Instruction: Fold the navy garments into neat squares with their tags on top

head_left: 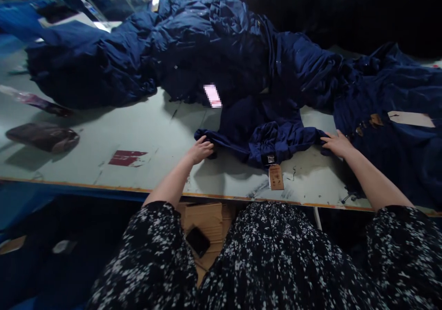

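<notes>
A dark blue garment (264, 116) lies spread on the pale table in front of me, its gathered collar toward me. At its left end my left hand (201, 149) has its fingers closed on the cloth. My right hand (338, 144) pinches the garment's opposite end on the right. A black label (269, 158) shows at the neck, and a brown cardboard hang tag (276, 177) dangles from it over the table. The far part of the garment runs up against a heap of similar cloth, where its edge is hard to make out.
A long pile of navy garments (207, 38) stretches across the back of the table (165, 144). More navy clothing (390, 158) with a pale tag (410, 119) lies at right. A dark rolled bundle (43, 137) sits at left. Below the edge, a black phone-like object (198, 241) rests on cardboard (203, 215).
</notes>
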Demonstrator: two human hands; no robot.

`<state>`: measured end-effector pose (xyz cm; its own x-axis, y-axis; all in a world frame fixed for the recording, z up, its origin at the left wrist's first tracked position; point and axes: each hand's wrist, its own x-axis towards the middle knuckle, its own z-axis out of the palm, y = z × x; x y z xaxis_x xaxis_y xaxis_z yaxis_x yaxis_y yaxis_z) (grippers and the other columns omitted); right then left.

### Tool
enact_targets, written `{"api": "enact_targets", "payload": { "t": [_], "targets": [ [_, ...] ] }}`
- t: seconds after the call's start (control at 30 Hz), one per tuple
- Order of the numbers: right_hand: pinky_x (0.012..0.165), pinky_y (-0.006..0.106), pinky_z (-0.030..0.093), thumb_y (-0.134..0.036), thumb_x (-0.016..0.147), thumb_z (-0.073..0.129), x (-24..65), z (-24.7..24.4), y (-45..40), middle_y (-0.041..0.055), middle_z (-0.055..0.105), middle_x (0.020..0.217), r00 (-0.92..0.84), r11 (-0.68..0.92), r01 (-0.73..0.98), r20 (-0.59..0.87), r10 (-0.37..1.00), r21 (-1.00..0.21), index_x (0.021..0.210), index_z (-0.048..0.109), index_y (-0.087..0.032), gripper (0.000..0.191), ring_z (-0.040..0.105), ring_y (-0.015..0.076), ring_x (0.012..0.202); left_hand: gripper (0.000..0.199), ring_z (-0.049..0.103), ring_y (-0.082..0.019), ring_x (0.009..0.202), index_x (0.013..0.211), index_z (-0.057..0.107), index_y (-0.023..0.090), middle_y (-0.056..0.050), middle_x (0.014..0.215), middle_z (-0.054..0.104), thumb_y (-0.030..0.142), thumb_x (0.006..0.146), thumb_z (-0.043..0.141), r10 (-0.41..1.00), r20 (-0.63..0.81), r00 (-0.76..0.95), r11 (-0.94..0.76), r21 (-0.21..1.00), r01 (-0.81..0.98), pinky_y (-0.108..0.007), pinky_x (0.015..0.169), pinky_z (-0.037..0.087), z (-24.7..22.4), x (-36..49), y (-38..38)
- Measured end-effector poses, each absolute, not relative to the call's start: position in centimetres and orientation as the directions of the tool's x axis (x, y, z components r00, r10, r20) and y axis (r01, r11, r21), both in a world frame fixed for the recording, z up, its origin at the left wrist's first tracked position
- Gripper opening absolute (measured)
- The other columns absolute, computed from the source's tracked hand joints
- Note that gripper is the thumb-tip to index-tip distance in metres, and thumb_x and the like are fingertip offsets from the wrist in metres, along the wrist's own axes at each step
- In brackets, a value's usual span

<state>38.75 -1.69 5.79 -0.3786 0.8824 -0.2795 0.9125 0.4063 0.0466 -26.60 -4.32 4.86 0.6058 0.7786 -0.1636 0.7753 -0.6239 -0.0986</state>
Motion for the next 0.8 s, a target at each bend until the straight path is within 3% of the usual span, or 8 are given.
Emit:
{"api": "enact_targets", "payload": {
  "t": [0.13,0.23,0.33,0.5,0.57,0.67,0.73,0.8],
  "targets": [
    [0.100,0.061,0.048,-0.002,0.077,0.069,36.1,5.9,-2.0,0.0162,0.077,0.107,-0.169,0.224,0.963,-0.310,0.935,0.150,0.082,0.080,-0.022,0.023,0.067,0.0396,0.116,0.006,0.058,-0.029,0.097,0.067,0.072,0.025,-0.010,0.083,0.064,0.024,0.067,0.066,0.823,-0.124,0.554,-0.565,-0.096,0.819,-0.053,0.104,0.041,4.2,-24.7,-5.6],
    [0.102,0.049,0.052,-0.014,0.089,0.061,29.6,4.7,-1.4,0.0172,0.077,0.109,-0.327,0.320,0.944,-0.098,0.940,-0.081,0.101,0.080,-0.018,0.023,0.069,0.0329,0.113,0.019,0.059,-0.029,0.103,0.085,0.076,0.023,-0.013,0.093,0.067,0.028,0.085,0.058,0.853,0.016,0.522,-0.522,0.066,0.851,-0.048,0.099,0.045,2.5,-17.4,-4.9],
    [0.112,0.046,0.049,-0.022,0.092,0.059,22.7,2.6,-0.5,0.0160,0.073,0.128,-0.311,0.301,0.857,0.046,0.949,-0.419,0.123,0.075,-0.016,0.036,0.065,0.0293,0.124,0.041,0.060,-0.030,0.117,0.130,0.068,0.019,-0.015,0.121,0.067,0.029,0.092,0.058,0.931,0.098,0.352,-0.363,0.363,0.858,-0.045,0.105,0.046,0.1,-9.2,-3.2],
    [0.109,0.050,0.052,-0.029,0.070,0.080,17.9,-0.1,-1.1,0.0211,0.063,0.142,-0.102,-0.036,0.665,-0.139,0.985,-0.746,0.153,0.053,-0.011,0.089,0.063,0.0350,0.125,0.115,0.062,-0.033,0.125,0.166,0.025,0.010,-0.026,0.149,0.051,0.020,0.068,0.085,0.980,-0.199,-0.029,0.173,0.761,0.625,-0.043,0.106,0.050,-2.9,-3.2,-2.0],
    [0.104,0.046,0.054,-0.030,0.068,0.079,19.1,-0.2,-2.4,0.0157,0.069,0.133,-0.186,-0.039,0.585,-0.181,0.966,-0.810,0.149,0.058,-0.016,0.085,0.068,0.0309,0.114,0.114,0.063,-0.032,0.125,0.165,0.029,0.013,-0.022,0.148,0.055,0.017,0.065,0.083,0.968,-0.243,0.056,0.189,0.860,0.474,-0.041,0.105,0.051,-2.8,-4.5,-2.9],
    [0.093,0.039,0.058,-0.033,0.069,0.080,22.8,0.3,-4.8,0.0075,0.078,0.110,-0.468,0.071,0.539,-0.228,0.854,-0.840,0.129,0.074,-0.021,0.062,0.071,0.0255,0.099,0.088,0.064,-0.030,0.123,0.146,0.061,0.015,-0.014,0.140,0.066,0.024,0.063,0.086,0.866,-0.240,0.440,0.098,0.942,0.321,-0.037,0.104,0.051,-1.3,-8.6,-4.8],
    [0.082,0.035,0.059,-0.038,0.067,0.084,25.5,1.0,-6.1,0.0050,0.079,0.095,-0.588,0.108,0.545,-0.286,0.757,-0.832,0.112,0.081,-0.022,0.048,0.071,0.0242,0.087,0.065,0.070,-0.028,0.110,0.122,0.078,0.017,-0.011,0.123,0.076,0.033,0.060,0.091,0.599,-0.394,0.697,0.146,0.910,0.389,-0.035,0.096,0.055,0.2,-11.3,-5.7],
    [0.074,0.034,0.059,-0.044,0.067,0.087,27.2,1.6,-6.4,0.0043,0.078,0.083,-0.602,0.103,0.568,-0.327,0.729,-0.816,0.096,0.083,-0.022,0.037,0.070,0.0235,0.079,0.049,0.072,-0.028,0.099,0.103,0.083,0.017,-0.010,0.106,0.080,0.044,0.063,0.090,0.262,-0.587,0.766,0.197,0.810,0.553,-0.035,0.087,0.057,1.6,-12.8,-5.5]
  ]
}}
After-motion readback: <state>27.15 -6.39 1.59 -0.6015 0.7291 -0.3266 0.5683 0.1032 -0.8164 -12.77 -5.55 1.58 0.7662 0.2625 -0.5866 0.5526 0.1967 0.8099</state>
